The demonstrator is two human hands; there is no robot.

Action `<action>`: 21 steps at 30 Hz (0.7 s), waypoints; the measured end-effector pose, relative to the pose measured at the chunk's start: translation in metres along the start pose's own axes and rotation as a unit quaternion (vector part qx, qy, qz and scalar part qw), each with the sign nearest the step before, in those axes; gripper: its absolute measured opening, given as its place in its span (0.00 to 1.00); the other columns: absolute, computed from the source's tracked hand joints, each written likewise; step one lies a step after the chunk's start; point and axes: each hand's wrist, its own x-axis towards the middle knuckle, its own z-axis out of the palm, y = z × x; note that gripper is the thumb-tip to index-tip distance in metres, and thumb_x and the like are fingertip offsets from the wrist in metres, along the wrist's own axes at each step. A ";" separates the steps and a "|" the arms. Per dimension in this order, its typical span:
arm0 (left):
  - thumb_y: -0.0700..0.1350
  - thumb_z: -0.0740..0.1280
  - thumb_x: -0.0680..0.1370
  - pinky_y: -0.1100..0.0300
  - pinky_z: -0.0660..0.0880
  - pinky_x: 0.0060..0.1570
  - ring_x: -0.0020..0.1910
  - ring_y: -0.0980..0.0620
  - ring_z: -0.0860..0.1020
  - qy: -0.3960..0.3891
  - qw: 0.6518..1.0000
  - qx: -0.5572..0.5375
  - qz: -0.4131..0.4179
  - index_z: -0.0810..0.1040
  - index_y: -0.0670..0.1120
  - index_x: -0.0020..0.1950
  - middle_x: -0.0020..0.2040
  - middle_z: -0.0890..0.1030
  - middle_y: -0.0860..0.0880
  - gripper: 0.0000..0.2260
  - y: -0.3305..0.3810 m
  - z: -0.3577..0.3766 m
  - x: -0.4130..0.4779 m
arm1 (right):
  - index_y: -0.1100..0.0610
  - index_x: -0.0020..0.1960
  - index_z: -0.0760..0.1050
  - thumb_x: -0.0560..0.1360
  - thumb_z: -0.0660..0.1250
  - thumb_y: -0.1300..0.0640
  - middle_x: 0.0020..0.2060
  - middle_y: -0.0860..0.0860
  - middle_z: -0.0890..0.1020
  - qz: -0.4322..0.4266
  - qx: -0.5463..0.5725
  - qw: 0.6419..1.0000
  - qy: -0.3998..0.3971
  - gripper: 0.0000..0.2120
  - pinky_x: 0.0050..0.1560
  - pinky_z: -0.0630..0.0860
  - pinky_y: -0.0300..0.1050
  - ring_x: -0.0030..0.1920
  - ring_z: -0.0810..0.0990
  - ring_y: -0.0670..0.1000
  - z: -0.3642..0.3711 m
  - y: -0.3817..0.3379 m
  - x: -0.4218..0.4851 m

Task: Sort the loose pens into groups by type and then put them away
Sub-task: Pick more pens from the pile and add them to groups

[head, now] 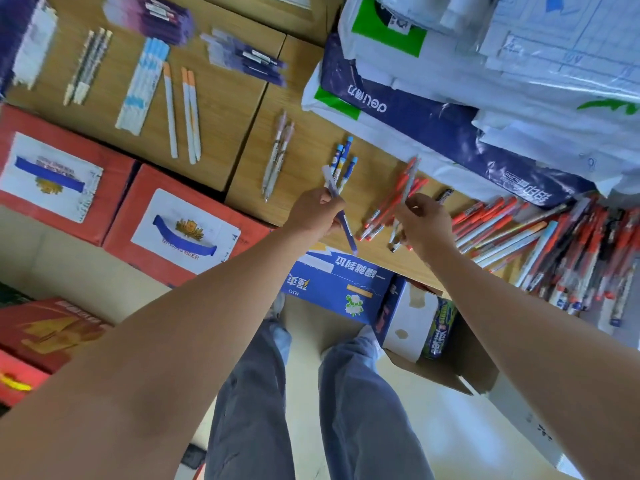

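Note:
Pens lie in groups on brown cartons. My left hand (317, 211) grips a dark blue pen (348, 230) that slants down to the right. My right hand (420, 221) pinches a grey-barrelled pen (410, 180) above a small group of red pens (389, 206). A large loose heap of red and white pens (561, 251) lies at the right. Sorted groups lie further off: blue-capped pens (343, 164), pale patterned pens (277, 154), orange-tipped white pens (187, 112), light blue pens (143, 84), purple pens (249, 58) and striped pens (88, 65).
The brown cartons (214, 147) form the work surface. Red beer cartons (173, 226) stand at the left. Stacked plastic packages (433, 109) crowd the upper right. A blue carton (339, 282) and an open box (415, 323) sit by my legs.

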 end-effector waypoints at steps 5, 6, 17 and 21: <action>0.41 0.64 0.80 0.62 0.71 0.33 0.33 0.50 0.75 0.000 0.997 -0.079 0.009 0.75 0.42 0.43 0.38 0.79 0.44 0.07 0.006 -0.035 -0.007 | 0.57 0.45 0.78 0.76 0.66 0.59 0.31 0.51 0.79 -0.023 -0.006 0.994 -0.111 0.03 0.32 0.73 0.38 0.29 0.75 0.46 0.023 -0.039 -0.011; 0.40 0.65 0.80 0.63 0.70 0.32 0.33 0.50 0.75 0.002 0.996 -0.091 0.016 0.75 0.41 0.43 0.37 0.78 0.44 0.06 0.007 -0.043 -0.007 | 0.57 0.44 0.78 0.77 0.65 0.59 0.30 0.51 0.78 -0.031 -0.009 0.990 -0.135 0.05 0.31 0.71 0.38 0.28 0.74 0.46 0.030 -0.047 -0.014; 0.42 0.68 0.78 0.64 0.72 0.34 0.37 0.52 0.76 0.002 0.998 -0.039 0.047 0.76 0.44 0.43 0.45 0.79 0.43 0.04 0.024 -0.191 0.038 | 0.55 0.45 0.73 0.79 0.63 0.62 0.33 0.51 0.80 -0.063 0.038 0.988 -0.133 0.06 0.32 0.71 0.36 0.27 0.74 0.42 0.148 -0.146 0.000; 0.43 0.69 0.75 0.57 0.74 0.50 0.49 0.48 0.79 0.076 0.981 0.138 0.110 0.75 0.42 0.57 0.50 0.80 0.46 0.13 0.022 -0.256 0.071 | 0.57 0.45 0.76 0.77 0.65 0.64 0.34 0.55 0.81 -0.053 0.083 0.994 -0.046 0.04 0.40 0.75 0.41 0.34 0.78 0.50 0.187 -0.177 0.026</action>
